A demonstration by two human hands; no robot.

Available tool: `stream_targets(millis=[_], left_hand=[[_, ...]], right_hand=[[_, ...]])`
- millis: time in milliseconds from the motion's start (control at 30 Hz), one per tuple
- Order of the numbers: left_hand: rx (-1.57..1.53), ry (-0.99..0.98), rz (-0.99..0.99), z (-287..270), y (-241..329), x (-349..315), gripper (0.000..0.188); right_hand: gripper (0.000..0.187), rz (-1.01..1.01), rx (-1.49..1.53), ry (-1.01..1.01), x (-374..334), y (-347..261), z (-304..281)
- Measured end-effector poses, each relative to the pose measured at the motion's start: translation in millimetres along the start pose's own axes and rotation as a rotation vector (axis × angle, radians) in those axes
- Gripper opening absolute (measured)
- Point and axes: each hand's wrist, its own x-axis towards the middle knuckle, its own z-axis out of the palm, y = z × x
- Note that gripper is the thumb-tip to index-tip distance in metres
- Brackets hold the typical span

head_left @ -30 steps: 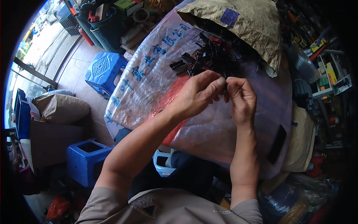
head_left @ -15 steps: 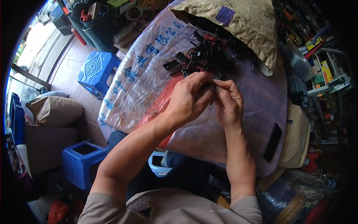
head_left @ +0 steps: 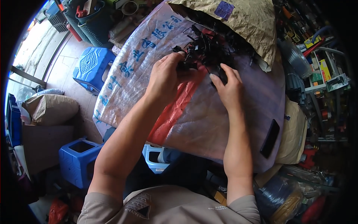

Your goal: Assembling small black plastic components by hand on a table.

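A loose pile of small black plastic parts [head_left: 204, 46] lies on a white woven sack [head_left: 123, 84] with a red stripe. My left hand [head_left: 164, 76] is at the pile's near left edge, fingers curved around a black part [head_left: 187, 66]; some of its fingertips are hidden. To the right, thumb and forefinger of my right hand [head_left: 230, 87] grip another black part [head_left: 220, 74] at the pile's near edge. The exact kind of these parts is too dark to make out. The hands are apart from each other.
A brown paper sack [head_left: 246, 26] opens toward the pile from behind. A black phone-like slab [head_left: 270, 138] lies at the right. Blue stools [head_left: 93, 69] stand on the left floor, near a filled paper sack [head_left: 52, 108]. Crowded shelves [head_left: 324, 74] line the right side.
My hands were together in front of the pile, working at something small. They have now separated and reached forward, the left one leftward, each to parts at the pile's edge.
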Motion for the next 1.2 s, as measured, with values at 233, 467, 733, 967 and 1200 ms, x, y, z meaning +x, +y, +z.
stream_targets(millis=[233,467,733,967,1200], left_hand=[[-0.162,-0.019,-0.188,-4,1,0,0.016],[0.169,-0.153,-0.109,-12,3,0,0.019],[0.989,-0.468,0.561,5,-13,-15,0.043],[1.024,-0.471,0.882,18,-26,-24,0.023],[0.886,-0.347,0.656,17,-25,-23,0.012]], right_hand=[[0.011,-0.067,0.066,-0.128,-10,-12,-5],[0.016,0.012,0.248,-0.064,-4,-18,-32],[0.021,0.551,0.748,-0.148,-6,-19,-34],[0.022,0.783,0.976,-0.205,-5,-38,-36],[0.013,0.466,1.096,-0.194,-10,-32,-31]])
